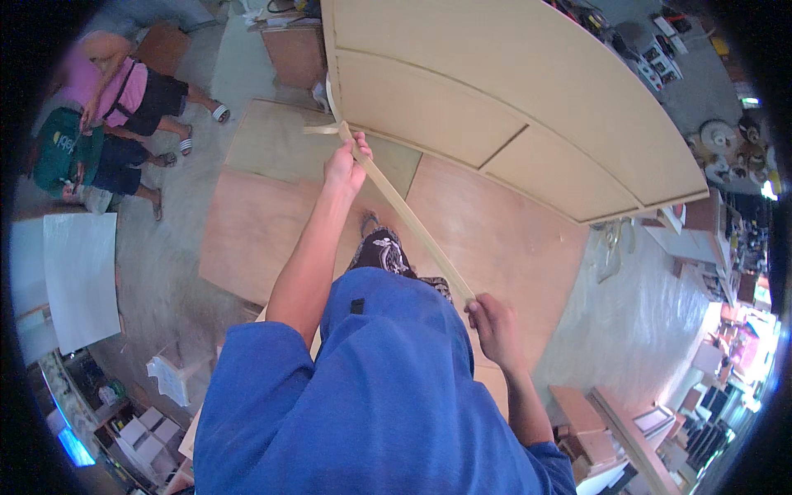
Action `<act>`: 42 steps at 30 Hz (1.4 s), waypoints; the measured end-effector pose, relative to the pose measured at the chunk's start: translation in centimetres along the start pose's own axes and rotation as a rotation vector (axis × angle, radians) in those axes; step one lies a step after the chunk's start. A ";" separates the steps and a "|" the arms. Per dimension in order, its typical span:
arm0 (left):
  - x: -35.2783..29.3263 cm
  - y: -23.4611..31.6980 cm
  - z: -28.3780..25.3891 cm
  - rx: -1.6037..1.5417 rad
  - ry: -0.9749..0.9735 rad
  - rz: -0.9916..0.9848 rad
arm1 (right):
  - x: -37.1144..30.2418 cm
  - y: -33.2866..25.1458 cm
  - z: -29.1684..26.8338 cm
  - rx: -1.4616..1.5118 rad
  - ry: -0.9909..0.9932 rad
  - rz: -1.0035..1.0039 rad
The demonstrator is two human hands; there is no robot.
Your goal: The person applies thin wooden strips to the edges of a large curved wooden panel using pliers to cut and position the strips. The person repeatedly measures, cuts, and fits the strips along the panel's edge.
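A long, thin, pale strip [410, 216] runs slantwise in front of my body between my two hands. My left hand [345, 167] is closed round its far end, where a short piece bends off to the left by the corner of a large beige panel [437, 95]. Lower on the right, my right hand [492, 326] pinches the strip between thumb and fingers. The panel has a curved edge and thin dark dividing lines, and its lower left corner is close to my left hand. Whether the strip touches the panel I cannot tell.
Flat brownish boards [503, 239] lie on the floor beneath me. Two people [136, 95] are at the far left. A white sheet [81, 280] stands on the left, and stacked wood pieces [586, 429] sit at the lower right. Tools and rolls [722, 148] crowd the far right.
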State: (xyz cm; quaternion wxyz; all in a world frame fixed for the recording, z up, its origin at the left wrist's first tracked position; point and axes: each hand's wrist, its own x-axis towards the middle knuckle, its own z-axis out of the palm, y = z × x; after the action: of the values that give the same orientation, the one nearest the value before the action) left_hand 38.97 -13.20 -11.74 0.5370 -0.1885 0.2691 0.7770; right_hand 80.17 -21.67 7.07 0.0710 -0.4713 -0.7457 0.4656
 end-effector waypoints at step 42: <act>15.6 10.7 15.8 0.536 0.329 0.611 | 30.5 9.8 3.9 -0.002 -0.326 0.116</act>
State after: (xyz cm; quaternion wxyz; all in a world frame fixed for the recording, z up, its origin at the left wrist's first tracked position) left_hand 23.41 5.00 -6.12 0.2624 -0.0756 0.5864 0.7626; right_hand 67.64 0.52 -12.66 -0.0787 -0.4319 -0.7193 0.5384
